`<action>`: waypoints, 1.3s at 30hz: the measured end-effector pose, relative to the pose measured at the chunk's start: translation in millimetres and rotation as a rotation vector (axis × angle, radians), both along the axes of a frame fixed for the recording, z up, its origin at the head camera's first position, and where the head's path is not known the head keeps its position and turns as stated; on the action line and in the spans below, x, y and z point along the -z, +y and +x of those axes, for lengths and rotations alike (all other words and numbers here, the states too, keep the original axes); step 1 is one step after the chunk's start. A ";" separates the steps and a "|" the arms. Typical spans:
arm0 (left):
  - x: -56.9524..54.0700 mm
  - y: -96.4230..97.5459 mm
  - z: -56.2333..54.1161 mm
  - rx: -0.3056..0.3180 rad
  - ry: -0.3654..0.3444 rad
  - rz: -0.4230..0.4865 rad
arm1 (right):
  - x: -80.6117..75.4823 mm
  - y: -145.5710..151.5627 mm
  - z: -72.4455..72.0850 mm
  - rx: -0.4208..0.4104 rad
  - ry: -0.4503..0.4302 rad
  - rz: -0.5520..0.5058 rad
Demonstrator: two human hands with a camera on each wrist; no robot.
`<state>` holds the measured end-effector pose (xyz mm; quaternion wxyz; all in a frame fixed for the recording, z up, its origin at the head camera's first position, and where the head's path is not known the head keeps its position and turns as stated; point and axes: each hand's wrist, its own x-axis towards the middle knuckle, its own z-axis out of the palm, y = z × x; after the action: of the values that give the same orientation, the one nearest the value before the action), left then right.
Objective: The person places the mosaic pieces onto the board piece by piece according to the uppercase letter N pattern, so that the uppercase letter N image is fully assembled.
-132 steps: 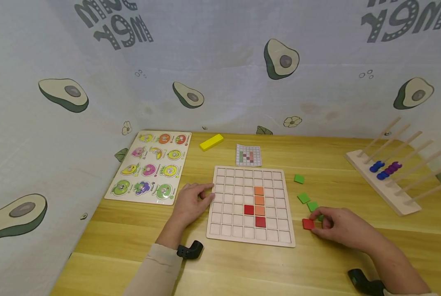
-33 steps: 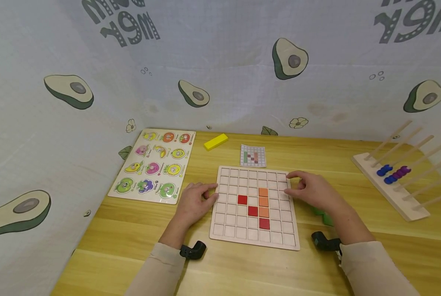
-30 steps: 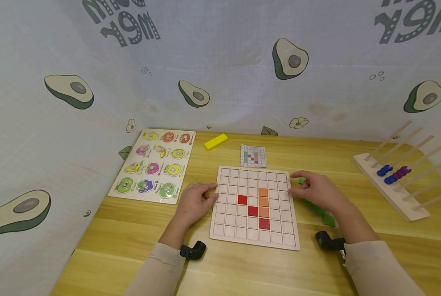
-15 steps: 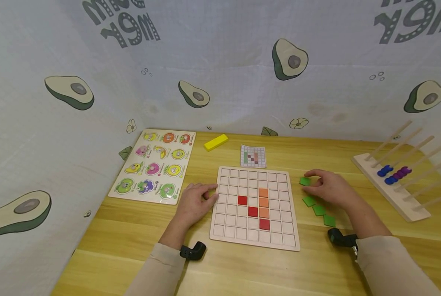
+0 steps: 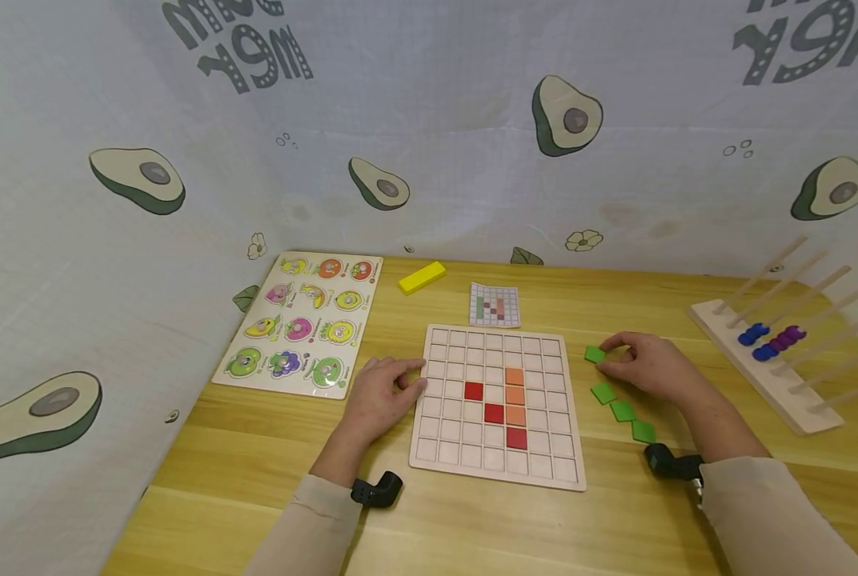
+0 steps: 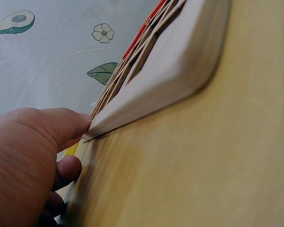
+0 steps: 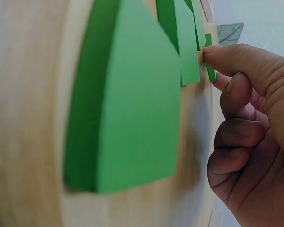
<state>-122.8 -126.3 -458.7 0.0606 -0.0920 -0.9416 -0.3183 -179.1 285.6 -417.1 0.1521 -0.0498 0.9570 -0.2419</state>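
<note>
A pale wooden grid board lies mid-table, with three red tiles and a short column of orange tiles set in its squares. My left hand rests at the board's left side, thumb and index fingertips against the edge. To the right of the board, my right hand pinches the farthest green tile between thumb and index finger. Several other green tiles lie in a slanting row nearer to me; one green tile looms large in the right wrist view.
Behind the board lies a small printed pattern card, with a yellow block to its left. A fruit puzzle board occupies the back left. On the right stands a wooden peg rack with blue and purple beads.
The third red tile has gone from the table into a square left of the others. My right hand has since moved right, from the board's edge to the farthest green tile. My left hand stays put.
</note>
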 end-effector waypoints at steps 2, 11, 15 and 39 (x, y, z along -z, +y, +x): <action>0.0 0.2 0.1 0.000 -0.004 -0.001 | 0.4 0.4 0.4 0.001 0.002 -0.004; 0.2 0.7 0.3 0.002 0.000 0.004 | 0.6 -1.1 1.6 0.022 0.001 -0.015; -0.1 1.1 0.6 0.002 0.001 -0.002 | -1.3 -2.0 3.0 0.027 0.002 -0.024; 0.4 -0.2 0.1 0.003 -0.003 0.001 | -27.6 -52.9 21.3 -0.091 0.047 -0.104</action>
<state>-122.7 -126.6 -459.1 0.0587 -0.0926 -0.9414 -0.3191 -157.8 232.6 -389.5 0.1379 -0.1068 0.9432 -0.2828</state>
